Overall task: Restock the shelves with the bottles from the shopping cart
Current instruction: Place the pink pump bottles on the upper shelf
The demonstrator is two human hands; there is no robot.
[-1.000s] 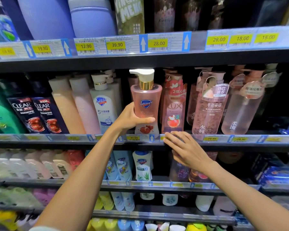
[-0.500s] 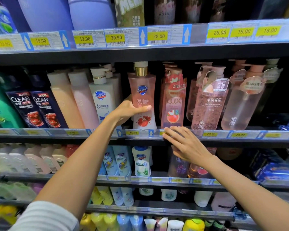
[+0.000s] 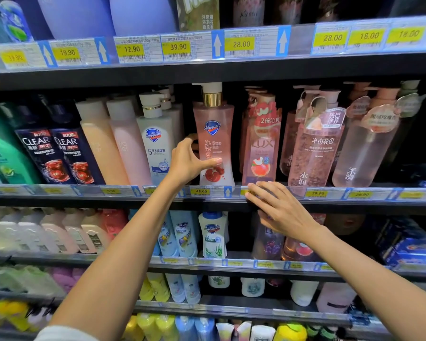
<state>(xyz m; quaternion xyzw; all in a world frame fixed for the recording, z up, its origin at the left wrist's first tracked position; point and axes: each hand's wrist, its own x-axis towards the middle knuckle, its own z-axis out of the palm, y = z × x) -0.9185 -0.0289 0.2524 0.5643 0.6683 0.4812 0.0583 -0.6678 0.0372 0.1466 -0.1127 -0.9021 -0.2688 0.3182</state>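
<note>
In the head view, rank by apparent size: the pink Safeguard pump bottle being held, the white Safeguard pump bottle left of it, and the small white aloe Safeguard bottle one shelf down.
1. Pink Safeguard pump bottle, gripped by the left hand
2. White Safeguard pump bottle, only slightly smaller
3. Small white aloe Safeguard bottle, clearly smallest

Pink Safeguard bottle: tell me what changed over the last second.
The left hand pushed the pink Safeguard bottle back into its slot on the shelf, where it now stands upright, pump top under the shelf above. The grip stayed. The right hand kept resting on the shelf edge; neighbouring bottles unmoved.
</note>
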